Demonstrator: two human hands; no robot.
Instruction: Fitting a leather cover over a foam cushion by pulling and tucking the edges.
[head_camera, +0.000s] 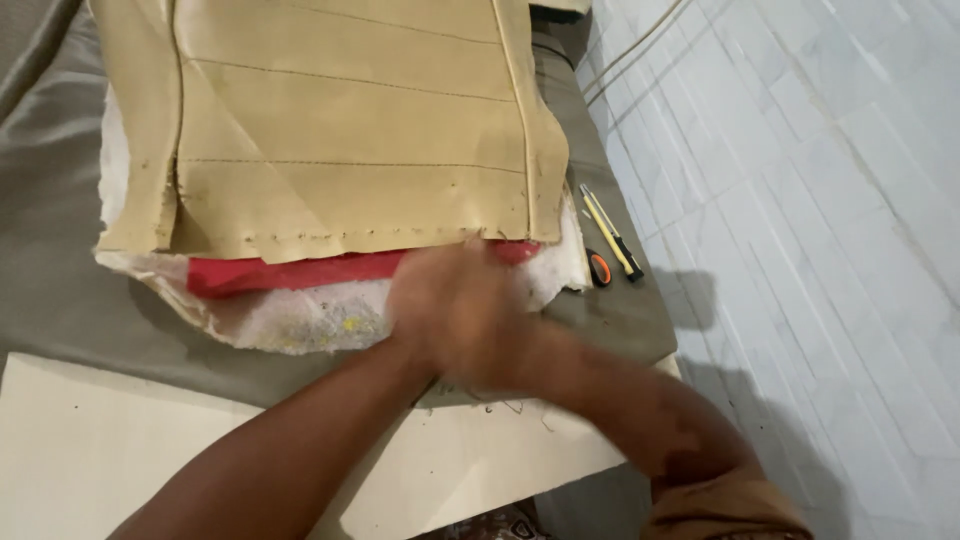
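both forearms cross; left hand (505, 325) and right hand (440, 310) overlap, blurred, grip indiscernible, pressing foam pad (300, 318) beneath tan cover (350, 130); the step appears to be seating layers, and alignment likely follows

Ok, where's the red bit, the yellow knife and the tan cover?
Red sheet (300, 270), head view, on its bare strip left of the hands.
Yellow knife (610, 233), head view, middle of its handle.
Tan cover (340, 120), head view, on its stitched middle panel.
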